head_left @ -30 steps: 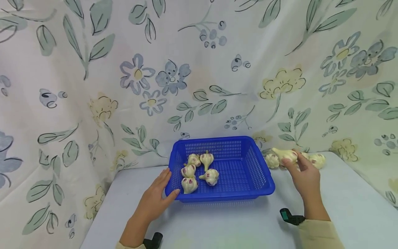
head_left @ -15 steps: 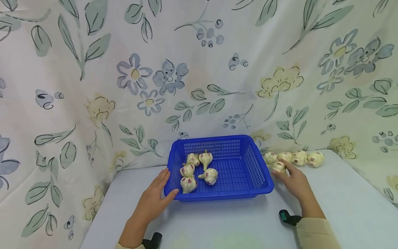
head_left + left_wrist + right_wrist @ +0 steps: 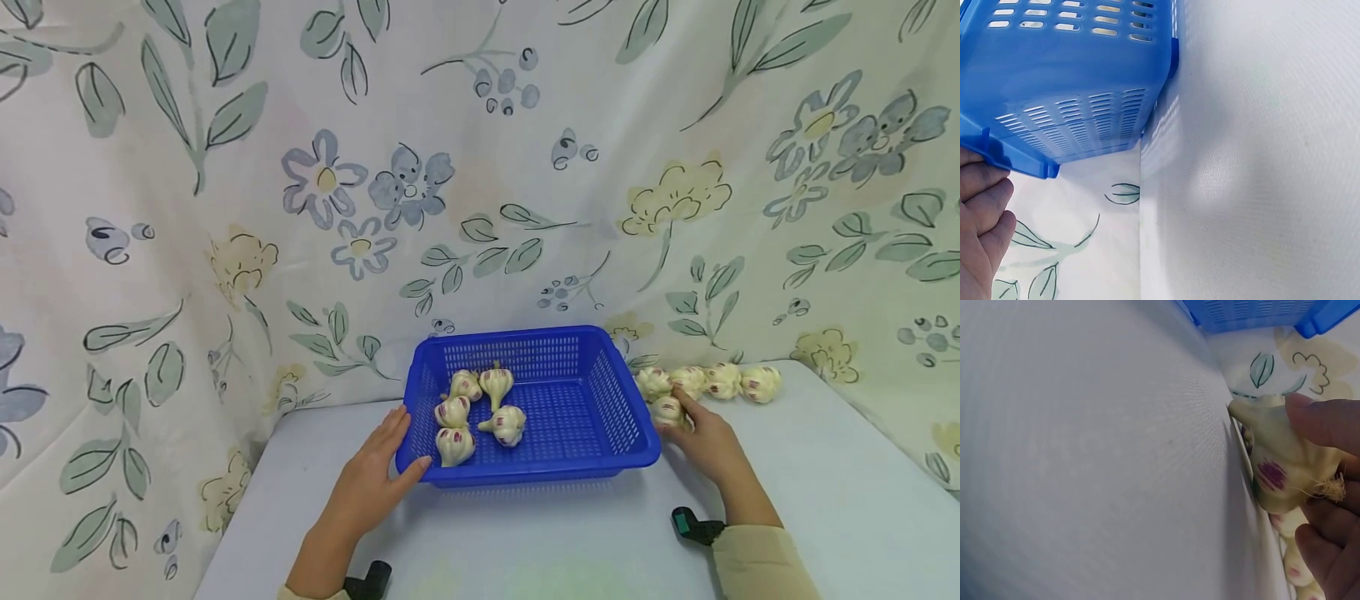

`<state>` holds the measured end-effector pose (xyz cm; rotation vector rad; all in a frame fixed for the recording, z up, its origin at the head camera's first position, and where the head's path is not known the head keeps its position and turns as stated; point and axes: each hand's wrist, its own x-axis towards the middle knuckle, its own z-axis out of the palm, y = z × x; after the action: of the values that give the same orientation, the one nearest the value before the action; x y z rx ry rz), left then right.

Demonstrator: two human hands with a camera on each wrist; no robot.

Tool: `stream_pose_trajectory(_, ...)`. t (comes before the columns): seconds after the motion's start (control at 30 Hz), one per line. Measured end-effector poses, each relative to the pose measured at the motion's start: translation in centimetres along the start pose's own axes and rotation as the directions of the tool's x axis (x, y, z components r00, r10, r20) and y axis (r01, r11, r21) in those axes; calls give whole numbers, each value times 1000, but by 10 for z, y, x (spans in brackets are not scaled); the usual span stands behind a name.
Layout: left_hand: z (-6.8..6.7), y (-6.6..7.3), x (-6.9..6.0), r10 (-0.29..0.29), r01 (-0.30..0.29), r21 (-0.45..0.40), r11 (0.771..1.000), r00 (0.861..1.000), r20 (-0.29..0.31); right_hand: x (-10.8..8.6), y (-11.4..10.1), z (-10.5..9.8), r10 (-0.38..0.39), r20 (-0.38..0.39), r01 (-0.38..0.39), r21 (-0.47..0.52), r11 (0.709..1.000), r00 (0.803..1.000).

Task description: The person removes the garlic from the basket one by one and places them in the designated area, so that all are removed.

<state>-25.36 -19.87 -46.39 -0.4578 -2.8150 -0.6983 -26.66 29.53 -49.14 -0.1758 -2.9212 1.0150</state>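
A garlic bulb (image 3: 1275, 459) with a purple patch is pinched between the thumb and fingers of my right hand (image 3: 708, 442), just right of the blue plastic basket (image 3: 551, 477). In the right wrist view its stem points away from the palm, and it sits low at the white tabletop. My left hand (image 3: 371, 475) rests on the basket's left end, fingers extended along the rim and thumb on the front corner. Several garlic bulbs (image 3: 456, 447) lie in the basket's left half. The left wrist view has the fingertips (image 3: 999, 190) against the rim from outside.
Behind the right hand, a row of several garlic bulbs (image 3: 723, 381) lies along the table's back edge. A floral curtain (image 3: 480, 167) hangs directly behind the white table (image 3: 525, 542). Black wrist-camera mounts (image 3: 697, 527) stick out at both wrists.
My right hand has lowered its garlic bulb from over the row, leftward and nearer, to a place in front of the row beside the basket. The left hand keeps its place on the rim.
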Motion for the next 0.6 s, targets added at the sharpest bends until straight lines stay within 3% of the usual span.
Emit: stream_pose_trajectory(0.6,-3,2,-1,0,0,-6,1000,1000,-1,2,-1,-1,63,-88,-61,29,998,994)
